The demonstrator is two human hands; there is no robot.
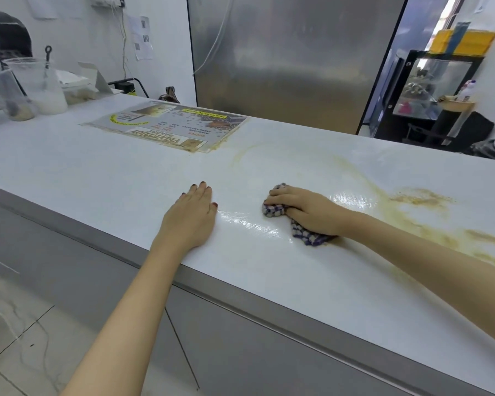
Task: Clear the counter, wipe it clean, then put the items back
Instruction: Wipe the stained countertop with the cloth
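Our right hand (pixel 303 210) grips the bunched checked cloth (pixel 272 210), pressing it on the wet white table (pixel 97 172) near the front edge; our left hand (pixel 193 212) lies flat nearby, fingers straight, brown stains (pixel 420 198) off right

L hand (pixel 190 215): dk nail polish (pixel 203 183)

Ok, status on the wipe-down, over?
Right hand grips checked cloth on the counter. Left hand flat, open, beside it. Yellow-brown stains unwiped to the right. Menu sheet lies at far edge.
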